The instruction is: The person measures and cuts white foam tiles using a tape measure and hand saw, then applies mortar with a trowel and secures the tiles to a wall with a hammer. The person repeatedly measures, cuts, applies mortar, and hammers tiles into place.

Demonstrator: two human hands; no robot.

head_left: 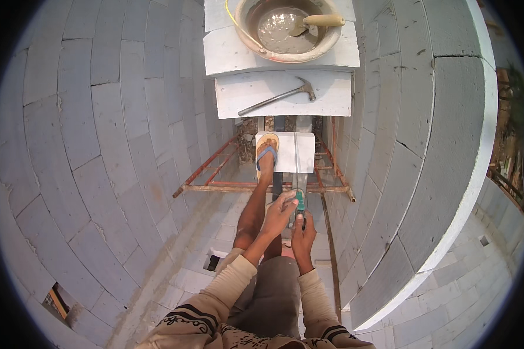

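Observation:
My left hand (280, 213) closes its fingertips on the green handle of a long, thin tool (300, 201), probably a hand saw turned edge-on. Its narrow grey blade stretches forward over a white block (304, 152). Just beneath, my right hand (303, 234) is curled round the handle's lower end with the thumb up. My foot in a blue-strapped sandal (267, 152) rests on the left part of that block. Farther ahead, a claw hammer (279, 98) lies slantwise on a larger white block (230, 93).
A bucket (247, 43) of wet grey mortar with a wooden-handled trowel (323, 21) stands ahead. Block walls rise close by, left (110, 116) and right (390, 116). Rusty scaffold bars (215, 188) cross below the foot block, with gaps down to a lower level.

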